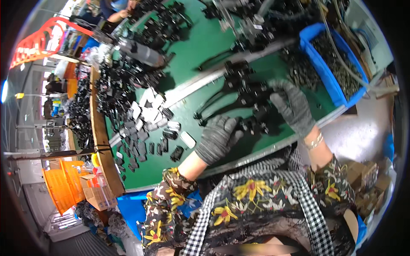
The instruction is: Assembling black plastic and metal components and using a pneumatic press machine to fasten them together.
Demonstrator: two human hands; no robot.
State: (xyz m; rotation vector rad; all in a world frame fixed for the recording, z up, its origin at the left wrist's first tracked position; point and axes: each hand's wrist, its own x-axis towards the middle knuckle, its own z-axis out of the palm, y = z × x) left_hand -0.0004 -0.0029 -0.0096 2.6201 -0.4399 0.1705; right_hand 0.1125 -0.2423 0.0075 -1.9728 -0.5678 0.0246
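A cluster of black parts with long curved arms lies on the green tabletop between my hands. My left hand, in a grey knit glove, is at the cluster's near left side. Its fingers are curled in beside a small black piece, and what they hold is hidden. Across the cluster, my right hand, gloved the same way, has its fingers and thumb around the end of a black part. Left of my left hand lie small black blocks and a white-faced block.
A metal strip crosses the table diagonally. Heaps of black parts and pale blocks cover the left side. At the right stands a blue bin of small metal pieces. Another person's hand shows at the far left.
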